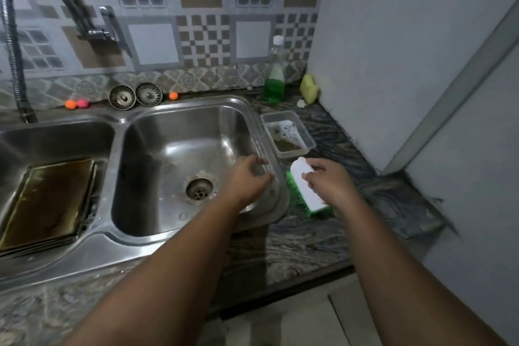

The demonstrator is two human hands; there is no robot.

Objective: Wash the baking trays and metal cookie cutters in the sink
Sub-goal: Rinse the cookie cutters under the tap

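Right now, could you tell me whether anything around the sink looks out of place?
Yes: both sink strainers stand on edge against the backsplash, while the right basin's drain sits uncovered. The stacked baking trays lie tilted in the left basin.

We see a silvery grey steel sink (pixel 179 102). In its left basin the baking trays (pixel 47 199) are dark brown with a golden sheen. Right of the sink, the brush (pixel 307 189) is white with bright green bristles, and the worktop (pixel 337 135) is grey streaked with black veins. Behind the sink's right corner, the bottle (pixel 273 84) holds green liquid under a white cap, and the sponge (pixel 309 88) is yellow. Behind the sink lie an orange ball (pixel 70 104) and a pink ball (pixel 83 103), below wall tiles (pixel 205 39) chequered brown and white.
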